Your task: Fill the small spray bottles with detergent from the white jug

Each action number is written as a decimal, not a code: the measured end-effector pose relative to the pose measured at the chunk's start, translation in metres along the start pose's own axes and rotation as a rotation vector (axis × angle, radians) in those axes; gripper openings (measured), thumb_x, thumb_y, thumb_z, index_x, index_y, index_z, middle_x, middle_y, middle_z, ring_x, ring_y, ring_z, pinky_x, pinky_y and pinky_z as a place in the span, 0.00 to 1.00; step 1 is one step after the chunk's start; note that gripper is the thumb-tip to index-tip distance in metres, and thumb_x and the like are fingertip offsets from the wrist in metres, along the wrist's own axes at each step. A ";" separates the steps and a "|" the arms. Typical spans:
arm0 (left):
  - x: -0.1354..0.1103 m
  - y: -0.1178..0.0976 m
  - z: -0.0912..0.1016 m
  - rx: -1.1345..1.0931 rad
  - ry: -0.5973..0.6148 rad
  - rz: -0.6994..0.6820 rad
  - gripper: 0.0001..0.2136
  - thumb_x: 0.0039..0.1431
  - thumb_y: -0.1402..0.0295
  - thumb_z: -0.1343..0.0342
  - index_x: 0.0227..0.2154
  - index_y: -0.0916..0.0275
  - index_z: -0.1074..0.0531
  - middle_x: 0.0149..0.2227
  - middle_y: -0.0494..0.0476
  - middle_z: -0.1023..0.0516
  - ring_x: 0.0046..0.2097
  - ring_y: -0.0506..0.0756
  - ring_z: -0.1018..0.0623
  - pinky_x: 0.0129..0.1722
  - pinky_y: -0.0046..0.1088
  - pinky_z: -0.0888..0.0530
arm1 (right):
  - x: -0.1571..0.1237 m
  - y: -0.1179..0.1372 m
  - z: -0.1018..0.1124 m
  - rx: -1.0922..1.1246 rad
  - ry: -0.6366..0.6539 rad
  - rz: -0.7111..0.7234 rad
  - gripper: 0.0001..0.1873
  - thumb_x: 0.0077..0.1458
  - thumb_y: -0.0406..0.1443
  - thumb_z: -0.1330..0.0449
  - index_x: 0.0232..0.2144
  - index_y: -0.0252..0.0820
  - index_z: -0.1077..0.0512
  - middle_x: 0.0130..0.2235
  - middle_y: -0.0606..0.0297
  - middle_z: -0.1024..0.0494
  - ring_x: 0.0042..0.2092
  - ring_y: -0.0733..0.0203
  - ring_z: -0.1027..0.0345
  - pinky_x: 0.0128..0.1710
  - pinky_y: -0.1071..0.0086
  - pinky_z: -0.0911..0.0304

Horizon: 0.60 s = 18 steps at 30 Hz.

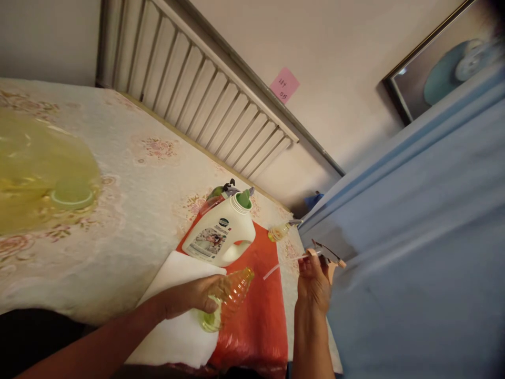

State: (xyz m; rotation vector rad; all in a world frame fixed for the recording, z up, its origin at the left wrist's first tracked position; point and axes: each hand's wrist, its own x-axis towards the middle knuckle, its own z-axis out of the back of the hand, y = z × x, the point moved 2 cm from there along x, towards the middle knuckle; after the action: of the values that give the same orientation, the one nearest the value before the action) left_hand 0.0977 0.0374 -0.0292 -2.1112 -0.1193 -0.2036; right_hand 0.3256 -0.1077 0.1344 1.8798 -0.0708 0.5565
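Observation:
My left hand (205, 296) is wrapped round a clear ribbed plastic bottle (235, 295) with a yellow tint. Some yellowish liquid shows low in the bottle, and its mouth has no cap on it. In my right hand (313, 281) is an orange spray trigger head (331, 267), its thin dip tube (272, 270) pointing left toward the bottle mouth, apart from it. Behind the bottle stands a large cream detergent jug (221, 231) with a printed label and an open neck with green inside.
Under the bottle lie a white cloth (177, 305) and a red sheet (256, 337). A small spray bottle (279, 231) lies farther back. Another spray bottle (216, 196) is partly hidden behind the jug. At left sits a large yellow transparent container (43, 163). A blue curtain (414, 252) hangs close on the right.

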 end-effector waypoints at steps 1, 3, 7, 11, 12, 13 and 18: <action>0.000 0.000 0.001 0.006 -0.015 0.001 0.31 0.50 0.64 0.30 0.58 0.57 0.33 0.59 0.57 0.28 0.63 0.66 0.34 0.61 0.43 0.37 | 0.001 -0.006 0.002 -0.038 -0.007 -0.016 0.27 0.41 0.39 0.27 0.45 0.50 0.29 0.37 0.74 0.23 0.34 0.68 0.29 0.33 0.72 0.33; 0.000 -0.002 0.002 0.011 -0.043 0.001 0.32 0.50 0.63 0.30 0.59 0.57 0.33 0.60 0.58 0.28 0.65 0.67 0.35 0.63 0.45 0.40 | 0.001 -0.022 0.009 -0.160 -0.006 -0.058 0.26 0.40 0.41 0.27 0.43 0.46 0.27 0.34 0.73 0.24 0.33 0.67 0.30 0.34 0.71 0.33; -0.001 -0.009 -0.001 -0.021 -0.033 -0.045 0.34 0.50 0.64 0.30 0.60 0.57 0.34 0.62 0.58 0.29 0.65 0.66 0.36 0.66 0.46 0.42 | -0.003 -0.062 0.023 -0.634 0.104 -0.074 0.24 0.42 0.49 0.32 0.37 0.37 0.25 0.28 0.69 0.25 0.30 0.62 0.32 0.32 0.67 0.33; -0.001 -0.014 -0.003 -0.055 0.003 -0.081 0.35 0.52 0.67 0.32 0.63 0.54 0.36 0.64 0.57 0.31 0.66 0.66 0.36 0.65 0.47 0.41 | -0.010 -0.096 0.030 -0.919 0.218 -0.044 0.20 0.41 0.45 0.36 0.35 0.39 0.22 0.28 0.66 0.22 0.31 0.57 0.30 0.32 0.67 0.37; -0.001 -0.013 -0.003 -0.061 0.005 -0.087 0.36 0.52 0.67 0.32 0.64 0.53 0.37 0.64 0.57 0.31 0.67 0.66 0.37 0.65 0.46 0.40 | -0.013 -0.102 0.031 -0.944 0.228 -0.045 0.19 0.40 0.44 0.36 0.35 0.40 0.22 0.27 0.65 0.22 0.30 0.56 0.29 0.32 0.66 0.37; -0.001 -0.013 -0.002 -0.069 0.004 -0.091 0.37 0.51 0.68 0.32 0.64 0.53 0.38 0.64 0.56 0.32 0.67 0.66 0.37 0.65 0.46 0.40 | -0.016 -0.108 0.032 -0.972 0.241 -0.041 0.19 0.41 0.44 0.37 0.36 0.40 0.21 0.27 0.64 0.22 0.30 0.55 0.29 0.32 0.65 0.38; -0.001 -0.009 0.001 -0.034 -0.020 -0.066 0.37 0.50 0.67 0.31 0.64 0.54 0.37 0.63 0.57 0.30 0.65 0.67 0.35 0.64 0.47 0.39 | -0.033 -0.131 0.035 -1.064 0.332 -0.010 0.19 0.48 0.43 0.42 0.38 0.38 0.21 0.32 0.58 0.20 0.33 0.51 0.27 0.35 0.62 0.37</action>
State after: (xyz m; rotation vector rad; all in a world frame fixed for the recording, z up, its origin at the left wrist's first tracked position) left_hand 0.0951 0.0431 -0.0229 -2.1457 -0.1993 -0.2253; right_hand 0.3485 -0.0965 -0.0029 0.7457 -0.1103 0.6412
